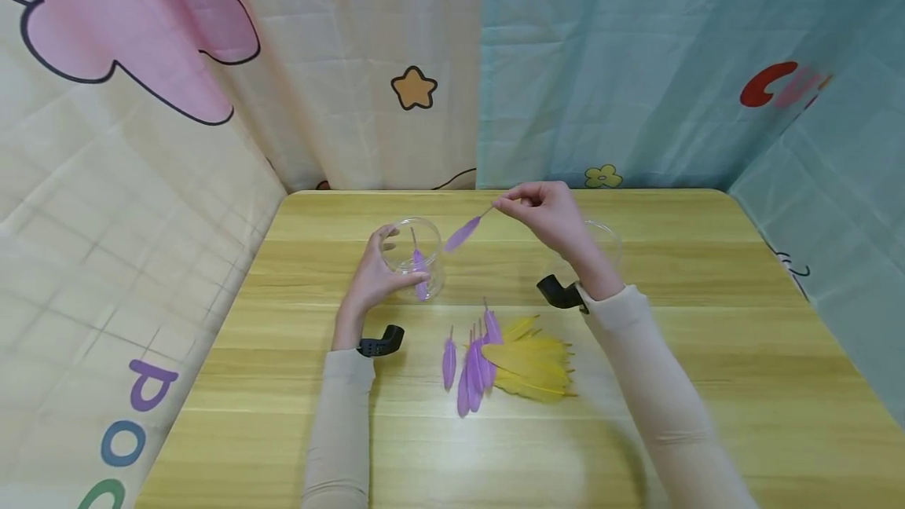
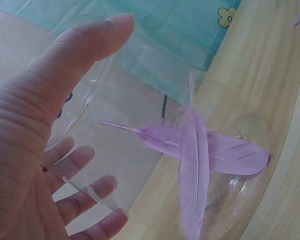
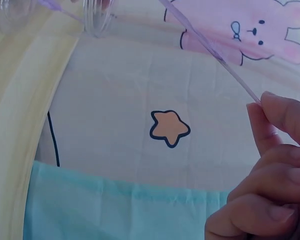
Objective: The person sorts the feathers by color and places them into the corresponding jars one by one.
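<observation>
My left hand (image 1: 375, 275) grips a clear, round jar (image 1: 434, 283) on the table, thumb on the near side and fingers around the far side. Two purple feathers (image 2: 192, 165) lie crossed inside it, as the left wrist view shows. To the jar's right, in the air, a purple feather (image 1: 463, 235) hangs with its vane pointing toward the rim. The thumb and index finger of my right hand (image 1: 555, 217) pinch this feather by its bare quill tip; in the right wrist view the other fingers (image 3: 270, 180) are curled.
Several purple feathers (image 1: 475, 371) and a fan of yellow feathers (image 1: 533, 368) lie overlapping on the wooden table (image 1: 247, 415), with a single purple feather (image 1: 449, 361) to their left. A second clear container (image 1: 613, 238) stands partly hidden behind my right forearm. Printed curtains (image 1: 353, 38) enclose the table.
</observation>
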A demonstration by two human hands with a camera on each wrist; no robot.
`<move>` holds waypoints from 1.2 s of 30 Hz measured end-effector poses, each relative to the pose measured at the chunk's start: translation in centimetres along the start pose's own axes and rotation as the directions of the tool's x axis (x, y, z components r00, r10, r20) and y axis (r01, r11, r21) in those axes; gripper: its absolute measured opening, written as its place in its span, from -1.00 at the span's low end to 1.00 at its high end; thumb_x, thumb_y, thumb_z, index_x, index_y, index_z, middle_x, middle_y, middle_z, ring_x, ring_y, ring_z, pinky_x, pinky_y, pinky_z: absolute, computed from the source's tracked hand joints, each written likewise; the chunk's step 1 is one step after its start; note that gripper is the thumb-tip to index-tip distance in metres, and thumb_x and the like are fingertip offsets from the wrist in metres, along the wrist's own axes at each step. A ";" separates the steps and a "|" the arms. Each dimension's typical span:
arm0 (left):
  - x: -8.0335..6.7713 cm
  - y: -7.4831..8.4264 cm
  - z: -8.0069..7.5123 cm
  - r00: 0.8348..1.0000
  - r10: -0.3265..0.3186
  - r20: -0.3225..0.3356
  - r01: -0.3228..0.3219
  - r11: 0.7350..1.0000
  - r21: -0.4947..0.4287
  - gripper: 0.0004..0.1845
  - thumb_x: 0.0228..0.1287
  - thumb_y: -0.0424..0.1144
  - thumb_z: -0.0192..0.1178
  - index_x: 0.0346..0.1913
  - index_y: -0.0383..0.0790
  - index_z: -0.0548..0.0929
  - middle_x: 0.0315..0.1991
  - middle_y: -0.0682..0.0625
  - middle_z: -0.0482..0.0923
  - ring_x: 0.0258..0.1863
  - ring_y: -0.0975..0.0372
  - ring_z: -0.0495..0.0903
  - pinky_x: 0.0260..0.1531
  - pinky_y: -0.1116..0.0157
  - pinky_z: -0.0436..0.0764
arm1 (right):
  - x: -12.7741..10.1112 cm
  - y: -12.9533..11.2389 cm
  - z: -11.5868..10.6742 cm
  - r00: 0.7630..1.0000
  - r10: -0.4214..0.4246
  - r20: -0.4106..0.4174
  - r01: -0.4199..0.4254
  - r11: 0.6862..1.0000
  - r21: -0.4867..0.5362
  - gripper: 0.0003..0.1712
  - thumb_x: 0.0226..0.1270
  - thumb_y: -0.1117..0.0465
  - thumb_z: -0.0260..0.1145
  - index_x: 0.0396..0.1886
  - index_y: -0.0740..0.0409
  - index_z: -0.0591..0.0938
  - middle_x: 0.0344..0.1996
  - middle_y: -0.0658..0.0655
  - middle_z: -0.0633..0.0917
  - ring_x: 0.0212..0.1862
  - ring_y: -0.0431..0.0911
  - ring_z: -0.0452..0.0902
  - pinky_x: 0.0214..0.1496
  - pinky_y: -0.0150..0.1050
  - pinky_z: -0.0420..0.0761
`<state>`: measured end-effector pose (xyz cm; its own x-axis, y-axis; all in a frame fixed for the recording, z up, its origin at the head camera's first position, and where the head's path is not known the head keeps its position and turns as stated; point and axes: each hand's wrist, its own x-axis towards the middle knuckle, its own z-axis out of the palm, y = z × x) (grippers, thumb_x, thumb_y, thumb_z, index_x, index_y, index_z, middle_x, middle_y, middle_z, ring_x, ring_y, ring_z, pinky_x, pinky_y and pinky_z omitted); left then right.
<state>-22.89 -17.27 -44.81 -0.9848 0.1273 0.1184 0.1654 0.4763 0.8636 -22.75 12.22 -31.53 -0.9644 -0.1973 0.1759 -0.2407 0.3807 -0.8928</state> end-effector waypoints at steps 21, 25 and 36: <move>0.1 0.1 0.2 1.000 0.001 -0.012 -0.001 1.000 -0.002 0.20 -0.27 0.14 0.55 0.43 -0.07 0.05 0.35 -0.01 0.16 0.29 0.05 0.21 0.05 -0.07 0.41 | 3.5 1.7 7.2 0.988 0.038 0.152 -0.006 0.978 -0.209 -0.70 0.23 -0.04 0.36 -0.30 0.09 0.76 -0.82 -0.03 0.29 -0.70 -0.16 0.14 -0.55 -0.27 0.25; 0.2 0.2 0.3 1.000 0.002 -0.009 -0.002 1.000 -0.005 0.21 -0.28 0.13 0.56 0.43 -0.09 0.05 0.35 -0.01 0.16 0.28 0.04 0.21 0.06 -0.09 0.39 | 3.3 3.4 6.8 0.976 0.086 0.200 -0.038 0.972 -0.231 -0.69 0.24 -0.03 0.35 -0.29 0.13 0.76 -0.84 -0.03 0.27 -0.72 -0.17 0.08 -0.57 -0.27 0.22; 0.3 -0.1 0.3 1.000 0.005 -0.018 -0.005 1.000 0.017 0.21 -0.30 0.13 0.57 0.43 -0.07 0.06 0.35 -0.01 0.16 0.28 0.05 0.22 0.04 -0.08 0.42 | 2.3 8.2 5.6 0.887 0.252 0.388 -0.125 0.938 -0.324 -0.55 0.17 -0.06 0.40 -0.74 0.12 0.59 -0.80 -0.08 0.23 -0.65 -0.19 -0.01 -0.58 -0.28 0.09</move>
<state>-23.23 -17.01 -45.05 -0.9847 0.1140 0.1316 0.1710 0.4901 0.8547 -26.28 9.85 -40.74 -0.8735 -0.4291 -0.2302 -0.1402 0.6743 -0.7251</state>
